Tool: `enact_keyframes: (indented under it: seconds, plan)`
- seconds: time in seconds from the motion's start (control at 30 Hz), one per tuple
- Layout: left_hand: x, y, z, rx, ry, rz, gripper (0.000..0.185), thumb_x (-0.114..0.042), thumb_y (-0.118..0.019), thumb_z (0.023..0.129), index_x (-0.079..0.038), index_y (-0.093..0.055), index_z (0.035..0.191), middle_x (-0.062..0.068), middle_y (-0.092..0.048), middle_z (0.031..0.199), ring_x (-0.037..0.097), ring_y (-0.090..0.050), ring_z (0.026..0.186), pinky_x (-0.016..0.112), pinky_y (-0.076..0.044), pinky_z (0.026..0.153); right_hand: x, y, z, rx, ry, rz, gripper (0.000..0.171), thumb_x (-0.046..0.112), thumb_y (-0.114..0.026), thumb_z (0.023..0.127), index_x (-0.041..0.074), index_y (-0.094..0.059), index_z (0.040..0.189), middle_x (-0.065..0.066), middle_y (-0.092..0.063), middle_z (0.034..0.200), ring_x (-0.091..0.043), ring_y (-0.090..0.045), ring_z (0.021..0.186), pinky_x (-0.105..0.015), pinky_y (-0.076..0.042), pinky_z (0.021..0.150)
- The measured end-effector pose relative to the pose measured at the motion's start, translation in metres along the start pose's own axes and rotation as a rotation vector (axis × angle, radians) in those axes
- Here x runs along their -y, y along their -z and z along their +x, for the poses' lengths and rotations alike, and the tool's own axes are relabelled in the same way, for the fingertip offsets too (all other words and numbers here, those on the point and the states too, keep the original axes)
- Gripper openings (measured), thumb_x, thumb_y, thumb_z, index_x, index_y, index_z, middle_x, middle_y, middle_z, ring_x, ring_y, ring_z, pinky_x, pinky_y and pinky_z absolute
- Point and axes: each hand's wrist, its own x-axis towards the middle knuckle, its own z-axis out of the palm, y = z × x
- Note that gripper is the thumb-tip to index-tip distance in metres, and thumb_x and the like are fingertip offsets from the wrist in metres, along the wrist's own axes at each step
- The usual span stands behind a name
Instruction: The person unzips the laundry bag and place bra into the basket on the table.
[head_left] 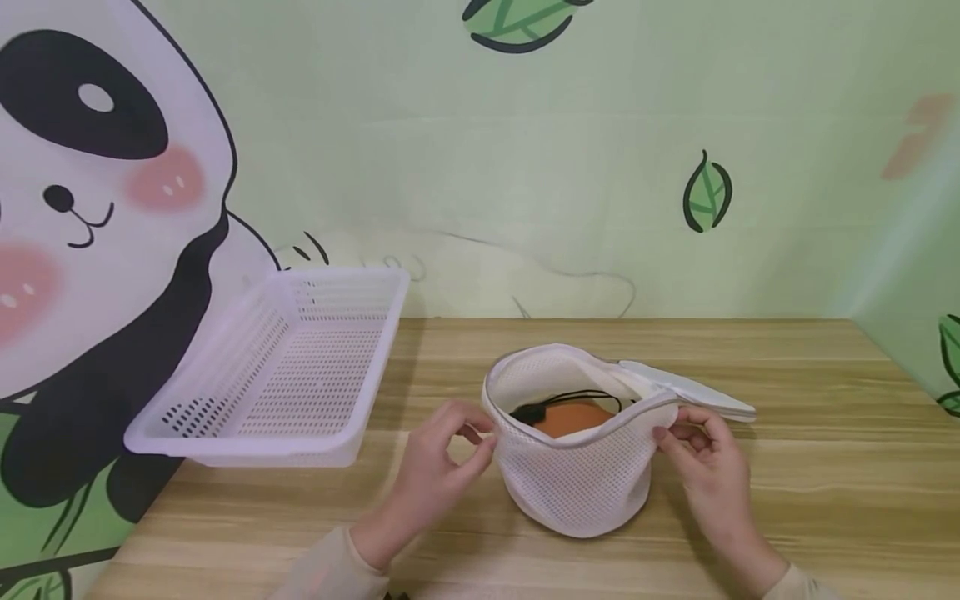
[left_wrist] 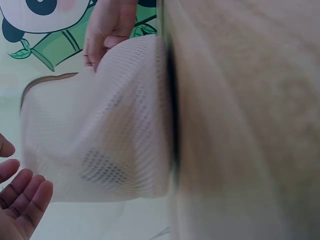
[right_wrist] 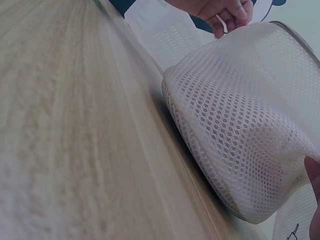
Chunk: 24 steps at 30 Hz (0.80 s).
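Note:
A white mesh laundry bag (head_left: 577, 483) stands upright on the wooden table, its zipped lid (head_left: 690, 387) folded back to the right. Inside lie an orange rounded thing (head_left: 573, 418) and a black cord with a dark end piece (head_left: 528, 413), partly hidden by the front rim. My right hand (head_left: 708, 462) pinches the bag's rim at the right; its thumb (right_wrist: 313, 172) shows against the mesh in the right wrist view. At the left rim is my left hand (head_left: 442, 467), thumb and forefinger apart and fingers loosely bent, fingertips (left_wrist: 45, 189) close beside the mesh.
A white slotted plastic basket (head_left: 375, 367) stands on the table (head_left: 825, 500) to the left of the bag. Behind the table rises a green wall covering (head_left: 525, 183) printed with a panda and leaves.

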Motion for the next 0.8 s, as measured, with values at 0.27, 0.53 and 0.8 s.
enact_keyframes:
  seconds: [0.27, 0.53, 0.8]
  plan:
    - [-0.005, 0.008, 0.016, -0.007, -0.022, 0.052, 0.018, 0.006, -0.068, 0.077, -0.003, -0.061, 0.092, 0.008, -0.064, 0.086, 0.017, -0.063, 0.073, 0.020, -0.055, 0.068, -0.001, 0.001, 0.000, 0.011, 0.007, -0.022, 0.025, -0.015, -0.064, 0.081, 0.000, -0.056, 0.101, 0.006, -0.060, 0.095, 0.001, -0.063, 0.081, -0.011, -0.053, 0.070]
    - [-0.019, 0.013, 0.042, 0.119, 0.065, 0.141, 0.016, -0.005, -0.071, 0.081, -0.006, -0.063, 0.095, 0.006, -0.065, 0.090, 0.015, -0.064, 0.078, 0.019, -0.053, 0.066, 0.000, -0.001, -0.001, -0.018, -0.011, 0.007, 0.027, -0.016, -0.063, 0.081, 0.002, -0.057, 0.100, 0.006, -0.060, 0.095, 0.001, -0.063, 0.080, -0.012, -0.053, 0.069]
    - [-0.027, 0.009, 0.067, 0.271, 0.133, 0.112, 0.015, -0.004, -0.070, 0.083, -0.004, -0.064, 0.096, 0.007, -0.065, 0.093, 0.016, -0.062, 0.082, 0.019, -0.054, 0.069, 0.001, -0.004, -0.001, -0.057, -0.029, 0.043, 0.032, -0.019, -0.062, 0.079, 0.007, -0.059, 0.096, 0.005, -0.059, 0.094, 0.000, -0.063, 0.079, -0.012, -0.053, 0.067]
